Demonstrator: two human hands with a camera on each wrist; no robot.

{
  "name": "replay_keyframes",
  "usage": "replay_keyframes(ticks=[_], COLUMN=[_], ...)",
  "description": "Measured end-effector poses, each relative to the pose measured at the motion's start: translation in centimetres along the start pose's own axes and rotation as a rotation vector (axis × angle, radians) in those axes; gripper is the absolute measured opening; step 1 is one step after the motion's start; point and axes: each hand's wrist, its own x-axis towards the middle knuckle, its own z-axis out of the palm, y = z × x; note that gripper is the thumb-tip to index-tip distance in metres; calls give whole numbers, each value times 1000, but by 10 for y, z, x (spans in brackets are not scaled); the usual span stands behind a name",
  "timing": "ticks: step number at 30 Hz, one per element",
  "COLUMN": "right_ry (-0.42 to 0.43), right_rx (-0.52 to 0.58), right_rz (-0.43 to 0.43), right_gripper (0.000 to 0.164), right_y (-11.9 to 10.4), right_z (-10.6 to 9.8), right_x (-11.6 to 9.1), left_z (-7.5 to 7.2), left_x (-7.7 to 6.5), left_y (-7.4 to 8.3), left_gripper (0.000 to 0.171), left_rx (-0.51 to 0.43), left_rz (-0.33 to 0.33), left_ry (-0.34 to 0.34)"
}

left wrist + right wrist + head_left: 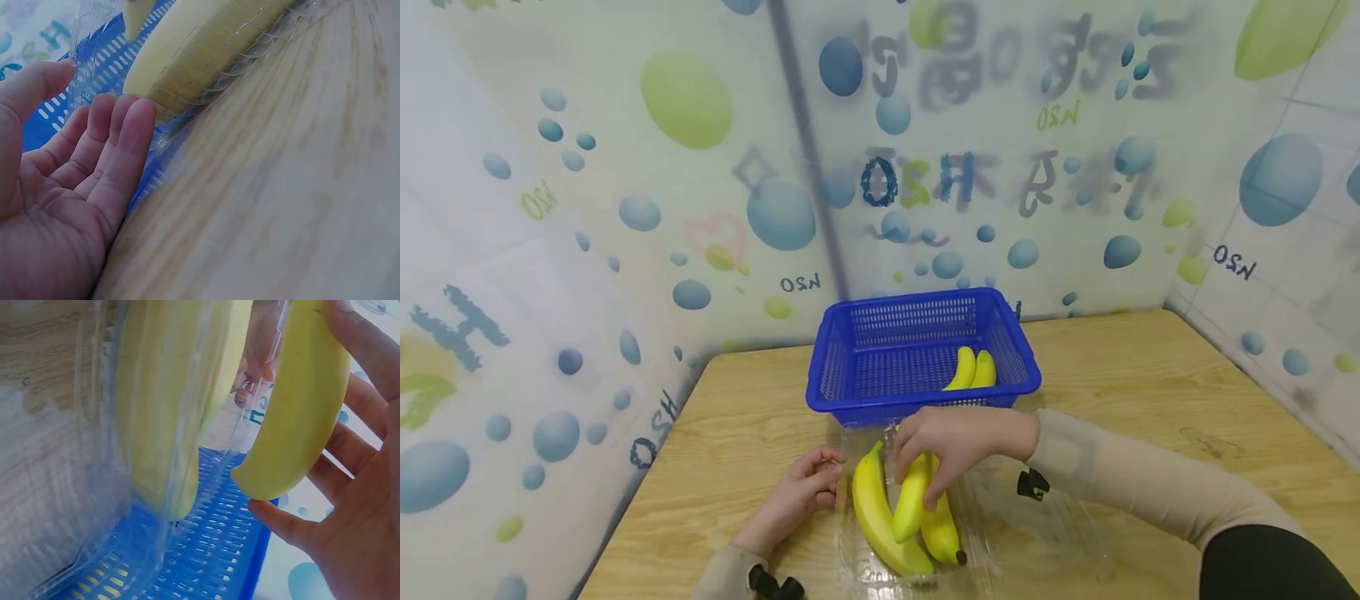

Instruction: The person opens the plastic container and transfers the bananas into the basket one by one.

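Observation:
In the head view, a clear plastic container (844, 542) stands in front of the blue basket, with two yellow bananas (874, 508) (942, 533) lying in it. Above them my right hand (951, 442) holds another banana (912, 500) between thumb and fingers. The right wrist view shows this banana (297, 412) tilted beside the container's wall. My left hand (805, 487) is at the container's left side. In the left wrist view its fingertips (134, 115) touch the clear wall near a banana, the thumb standing apart from them.
The blue perforated basket (831, 404) stands against the back wall, two bananas (973, 371) in its right front corner. The container's transparent lid (1037, 525) lies folded out to the right on the wooden table (730, 425). Patterned sheets enclose the table.

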Motion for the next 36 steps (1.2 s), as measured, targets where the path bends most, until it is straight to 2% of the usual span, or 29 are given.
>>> replay_keyframes(ticks=[18,36], right_ry=[32,58], right_rx=[-27,-8], right_rz=[-41,-54], right_gripper=[42,42], right_y=[-7,-9], right_z=[-18,-23], right_x=[5,4], left_z=[2,-1], left_x=[0,2], left_y=[3,-1], left_gripper=[16,15], left_rx=[-3,-7], left_rz=[-29,-8], left_ry=[12,2])
